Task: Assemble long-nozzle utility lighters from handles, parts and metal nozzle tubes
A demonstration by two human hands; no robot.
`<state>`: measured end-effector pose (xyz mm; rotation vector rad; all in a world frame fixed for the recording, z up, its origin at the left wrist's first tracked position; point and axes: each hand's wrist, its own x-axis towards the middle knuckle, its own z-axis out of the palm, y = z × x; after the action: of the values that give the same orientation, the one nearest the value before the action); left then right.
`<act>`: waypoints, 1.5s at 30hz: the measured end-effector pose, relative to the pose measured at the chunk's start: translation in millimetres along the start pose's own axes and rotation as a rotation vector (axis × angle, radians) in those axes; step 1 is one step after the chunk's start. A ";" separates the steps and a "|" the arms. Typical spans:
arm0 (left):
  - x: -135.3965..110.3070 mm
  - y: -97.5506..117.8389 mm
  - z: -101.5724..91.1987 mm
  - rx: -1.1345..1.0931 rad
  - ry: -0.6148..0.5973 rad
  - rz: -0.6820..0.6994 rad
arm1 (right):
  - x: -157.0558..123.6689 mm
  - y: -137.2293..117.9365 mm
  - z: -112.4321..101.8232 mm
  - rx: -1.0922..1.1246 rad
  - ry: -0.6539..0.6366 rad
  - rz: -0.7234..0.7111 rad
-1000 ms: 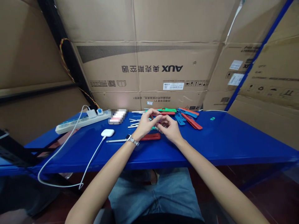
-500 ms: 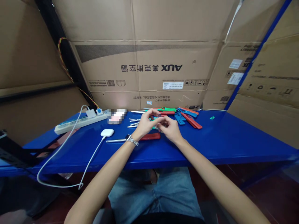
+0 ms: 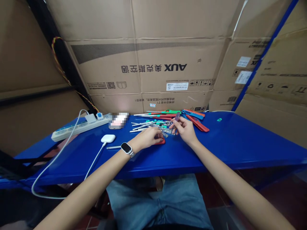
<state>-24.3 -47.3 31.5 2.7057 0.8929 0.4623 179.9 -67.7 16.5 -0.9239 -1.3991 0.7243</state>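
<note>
My right hand (image 3: 185, 129) is closed on a small purple piece (image 3: 177, 116), pinched upright above the blue table (image 3: 230, 143). My left hand (image 3: 150, 137), a watch on its wrist, lies palm down with curled fingers on a red flat handle (image 3: 160, 141). Between and behind the hands lie several thin metal rods (image 3: 141, 125) and small teal parts. Red, blue and green plastic handles (image 3: 192, 116) are piled just beyond my right hand.
A white power strip (image 3: 79, 125) with plugs sits at the table's left rear. A white earbud case (image 3: 108, 138) with a trailing white cable lies left of my left hand. A small teal piece (image 3: 218, 120) rests at right. Cardboard boxes (image 3: 153, 67) wall off the back.
My hands have parted. The left one dropped down onto the red handle on the table. The right one moved right and up with the purple piece. The camera tilted slightly.
</note>
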 end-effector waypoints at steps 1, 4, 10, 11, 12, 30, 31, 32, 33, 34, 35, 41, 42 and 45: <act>3.5 0.6 -1.3 0.012 -0.022 -0.008 | 0.7 1.1 -3.5 -0.011 -0.018 0.015; 15.7 3.3 -7.5 0.038 -0.093 -0.038 | 4.4 5.1 -14.1 -0.043 -0.081 0.066; 36.2 14.1 -18.6 0.087 -0.252 -0.108 | 16.0 15.7 -25.8 -0.007 -0.117 0.155; 38.8 15.6 -19.2 0.110 -0.273 -0.129 | 17.1 17.8 -25.7 0.004 -0.106 0.171; 41.3 16.7 -19.6 0.135 -0.290 -0.146 | 17.8 19.6 -25.2 0.012 -0.098 0.185; 54.9 18.3 -5.0 0.308 -0.268 0.013 | 13.3 12.9 -24.6 -0.079 -0.153 0.295; 54.0 17.3 -4.8 0.293 -0.252 0.004 | 12.4 12.1 -25.7 -0.078 -0.182 0.312; 52.9 16.2 -4.5 0.275 -0.229 -0.003 | 11.3 11.5 -27.7 -0.085 -0.217 0.331; 51.6 14.9 -4.3 0.252 -0.202 -0.007 | 10.1 11.1 -30.6 -0.097 -0.258 0.349; 50.0 13.6 -4.1 0.226 -0.172 -0.010 | 8.6 10.9 -34.5 -0.115 -0.303 0.364; 48.2 12.4 -4.0 0.196 -0.142 -0.012 | 7.0 11.1 -39.3 -0.135 -0.344 0.378; 36.0 4.6 -9.2 -0.074 -0.004 -0.092 | -2.6 22.9 -69.9 -0.226 -0.405 0.490; 34.0 2.6 -10.5 -0.114 0.018 -0.111 | -2.8 26.0 -72.3 -0.250 -0.379 0.482; 28.0 -5.5 -13.6 -0.179 0.087 -0.139 | 0.7 33.4 -72.4 -0.398 -0.298 0.383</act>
<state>-11.0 -24.0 48.2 2.4602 1.0035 0.6027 255.2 -58.8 -8.2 -1.4698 -1.6855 0.9136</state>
